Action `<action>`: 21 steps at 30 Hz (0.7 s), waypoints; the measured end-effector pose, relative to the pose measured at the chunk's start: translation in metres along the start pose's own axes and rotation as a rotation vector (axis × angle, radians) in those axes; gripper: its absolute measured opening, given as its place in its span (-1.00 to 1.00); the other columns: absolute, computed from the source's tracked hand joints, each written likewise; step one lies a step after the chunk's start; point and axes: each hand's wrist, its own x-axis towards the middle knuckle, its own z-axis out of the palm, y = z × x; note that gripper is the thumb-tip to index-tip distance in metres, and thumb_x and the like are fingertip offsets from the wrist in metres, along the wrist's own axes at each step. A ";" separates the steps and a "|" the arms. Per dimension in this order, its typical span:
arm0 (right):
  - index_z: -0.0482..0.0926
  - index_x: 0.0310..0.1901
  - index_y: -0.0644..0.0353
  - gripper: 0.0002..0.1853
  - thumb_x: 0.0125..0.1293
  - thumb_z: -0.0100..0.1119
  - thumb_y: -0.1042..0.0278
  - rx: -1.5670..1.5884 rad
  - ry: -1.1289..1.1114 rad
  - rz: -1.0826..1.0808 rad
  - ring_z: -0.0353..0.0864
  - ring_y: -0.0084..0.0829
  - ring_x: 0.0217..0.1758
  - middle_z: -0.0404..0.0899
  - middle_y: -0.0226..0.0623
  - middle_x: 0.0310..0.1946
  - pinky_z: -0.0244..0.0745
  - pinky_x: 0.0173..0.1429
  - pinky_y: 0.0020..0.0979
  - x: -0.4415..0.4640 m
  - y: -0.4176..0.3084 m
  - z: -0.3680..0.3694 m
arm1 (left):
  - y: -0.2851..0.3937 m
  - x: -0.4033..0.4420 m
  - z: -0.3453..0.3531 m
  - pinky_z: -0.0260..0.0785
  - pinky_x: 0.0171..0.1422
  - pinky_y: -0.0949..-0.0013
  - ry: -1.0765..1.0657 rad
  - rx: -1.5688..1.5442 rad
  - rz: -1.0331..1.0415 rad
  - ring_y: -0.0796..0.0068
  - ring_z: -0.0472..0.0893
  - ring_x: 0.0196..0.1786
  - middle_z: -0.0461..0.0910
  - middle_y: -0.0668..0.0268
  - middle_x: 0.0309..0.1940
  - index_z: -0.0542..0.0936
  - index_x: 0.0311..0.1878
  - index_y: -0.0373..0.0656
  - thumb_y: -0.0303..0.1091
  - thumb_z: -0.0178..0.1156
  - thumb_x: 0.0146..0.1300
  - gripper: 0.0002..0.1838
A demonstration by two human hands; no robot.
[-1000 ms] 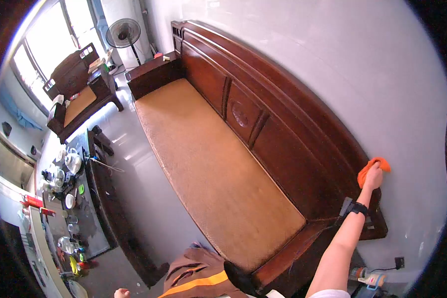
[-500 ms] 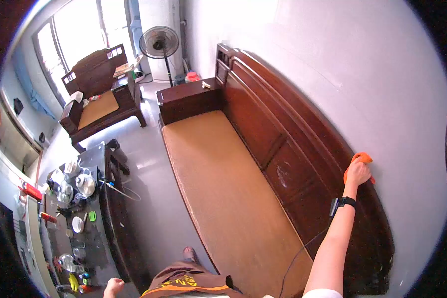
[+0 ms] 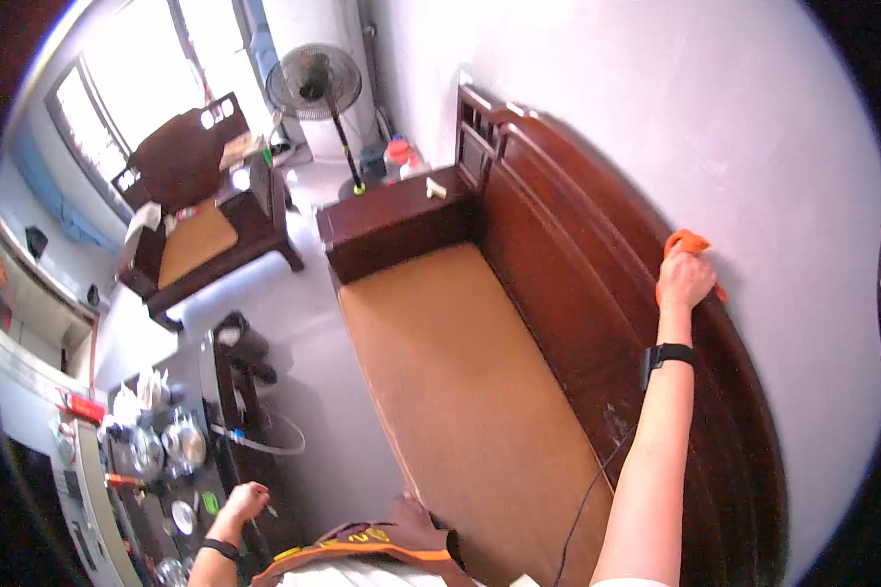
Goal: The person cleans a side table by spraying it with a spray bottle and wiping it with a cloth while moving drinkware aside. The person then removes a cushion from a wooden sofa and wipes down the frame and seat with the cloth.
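Note:
An orange cloth is bunched in my right hand, whose fingers are closed over it. That hand presses the cloth against the curved top edge of the dark wooden sofa backrest, beside the wall. My left hand is low on the left, near the edge of the dark coffee table. Its fingers look curled in, with nothing visible in them. The sofa's tan seat mat stretches out between my two arms.
Glass teapots and cups crowd the coffee table, and a thin hose loops off its side. Ahead are a standing fan and a wooden armchair. A dark cable crosses the seat mat near my right arm.
My right hand has slid the orange cloth farther along the top of the backrest, away from me. My left hand has risen farther into view, and the camera view has tilted and shifted.

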 end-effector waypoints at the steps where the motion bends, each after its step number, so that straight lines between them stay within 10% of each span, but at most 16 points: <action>1: 0.58 -0.44 0.16 -0.71 0.31 0.09 0.14 0.009 -0.015 0.007 0.62 -0.21 -0.51 0.58 -0.21 -0.59 0.46 -0.40 -0.11 0.012 -0.025 0.014 | 0.010 0.033 -0.004 0.53 0.02 0.23 0.004 0.093 0.167 0.15 0.70 -0.14 0.71 0.09 -0.28 0.68 -0.08 -0.15 -0.21 0.24 0.19 -0.70; 12: 0.63 -0.48 0.20 -0.59 0.31 0.04 0.04 0.089 -0.152 -0.143 0.63 -0.16 -0.28 0.65 -0.15 -0.45 0.44 -0.16 -0.10 0.125 -0.261 0.108 | 0.194 0.216 -0.094 0.49 0.09 0.15 -0.114 0.028 0.490 0.06 0.66 -0.06 0.68 0.02 -0.19 0.65 -0.04 -0.16 -0.25 0.20 0.21 -0.70; 18: 0.63 -0.45 0.17 -0.65 0.29 0.04 0.08 0.043 -0.174 -0.142 0.64 -0.15 -0.29 0.65 -0.11 -0.44 0.44 -0.13 -0.11 0.173 -0.367 0.154 | 0.333 0.421 -0.166 0.44 0.03 0.06 0.276 0.101 0.927 -0.06 0.51 -0.05 0.49 0.03 -0.17 0.53 -0.04 -0.13 -0.37 0.16 0.18 -0.73; 21: 0.64 -0.40 0.17 -0.65 0.29 0.04 0.05 -0.033 -0.297 -0.162 0.66 -0.17 -0.25 0.66 -0.12 -0.44 0.46 -0.11 -0.13 0.191 -0.436 0.178 | 0.426 0.534 -0.198 0.25 0.31 -0.01 0.492 0.056 1.089 -0.14 0.34 0.24 0.37 -0.08 0.13 0.43 0.17 -0.18 -0.32 0.20 0.18 -0.53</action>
